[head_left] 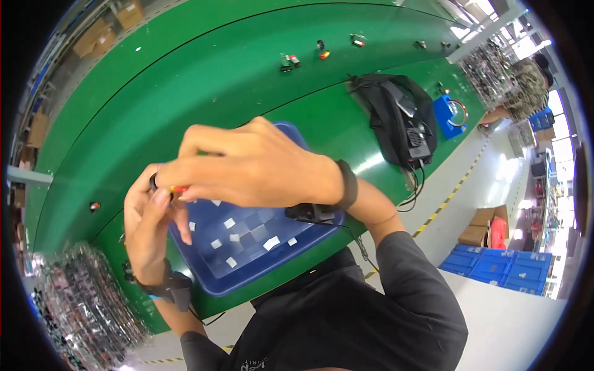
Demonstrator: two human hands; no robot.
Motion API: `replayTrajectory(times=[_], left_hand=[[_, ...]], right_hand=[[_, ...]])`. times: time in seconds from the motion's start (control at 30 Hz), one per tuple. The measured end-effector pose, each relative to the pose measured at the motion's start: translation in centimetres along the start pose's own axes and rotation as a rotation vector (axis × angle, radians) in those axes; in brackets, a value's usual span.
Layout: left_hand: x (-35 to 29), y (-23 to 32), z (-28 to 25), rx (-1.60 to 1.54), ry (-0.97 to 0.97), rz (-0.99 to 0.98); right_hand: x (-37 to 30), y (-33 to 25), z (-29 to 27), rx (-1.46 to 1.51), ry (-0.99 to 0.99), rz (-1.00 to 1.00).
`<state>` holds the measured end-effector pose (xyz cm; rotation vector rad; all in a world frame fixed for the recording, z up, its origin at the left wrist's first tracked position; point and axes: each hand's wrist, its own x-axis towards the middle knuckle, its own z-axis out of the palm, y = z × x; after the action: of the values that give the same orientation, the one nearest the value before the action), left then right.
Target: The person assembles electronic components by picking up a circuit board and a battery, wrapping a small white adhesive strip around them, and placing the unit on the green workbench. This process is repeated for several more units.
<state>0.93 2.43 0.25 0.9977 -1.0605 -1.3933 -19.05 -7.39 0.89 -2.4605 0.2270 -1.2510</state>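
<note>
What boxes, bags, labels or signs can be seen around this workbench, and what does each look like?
Cardboard boxes: brown, on the floor at right.
Blue crates: flat, ribbed plastic, stacked on the floor at lower right.
More cardboard boxes: brown, beyond the green bench, upper left.
Clear bags: shiny, full of small dark parts, lower left.
White slips: small squares lying in the blue tray.

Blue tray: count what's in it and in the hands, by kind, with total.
White paper squares on the blue tray floor: about 9, first
Small red-and-black part pinched between left hand and right hand: 1
Total: about 10
</note>
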Motion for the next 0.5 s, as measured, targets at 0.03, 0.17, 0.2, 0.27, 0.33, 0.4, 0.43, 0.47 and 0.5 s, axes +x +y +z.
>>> replayTrajectory(times=[0.03,0.17,0.2,0.27,0.33,0.4,0.43,0.47,0.5], left_hand=[[0.0,0.1,0.1,0.046,0.012,-0.018],[0.5,-0.4,-0.2,0.131,0.023,-0.046],[0.6,-0.8,-0.5,0.121,0.017,-0.043],[0.7,-1.1,-0.9,0.108,0.006,-0.04],[0.5,-1.2,-1.2,0.134,-0.016,0.001],[0.5,-1.3,-1.5,0.144,-0.034,0.019],[0.4,-1.1,-1.6,0.157,-0.041,0.004],[0.3,-1.0,-1.8,0.17,-0.049,-0.011],[0.1,-0.8,-1.8,0.184,-0.057,-0.028]], right_hand=[[-0.2,0.2,0.1,0.004,-0.008,-0.008],[-0.7,0.7,0.0,0.01,-0.024,-0.022],[-0.8,0.7,-0.1,0.016,-0.028,-0.019],[-0.8,0.7,-0.1,0.017,-0.032,-0.013],[-0.7,0.7,-0.1,0.04,-0.05,-0.001],[-0.8,0.7,-0.1,0.046,-0.059,0.01],[-0.8,0.7,-0.1,0.088,-0.073,0.006],[-0.8,0.7,-0.1,0.13,-0.086,0.003],[-0.8,0.7,0.0,0.173,-0.099,0.0]])
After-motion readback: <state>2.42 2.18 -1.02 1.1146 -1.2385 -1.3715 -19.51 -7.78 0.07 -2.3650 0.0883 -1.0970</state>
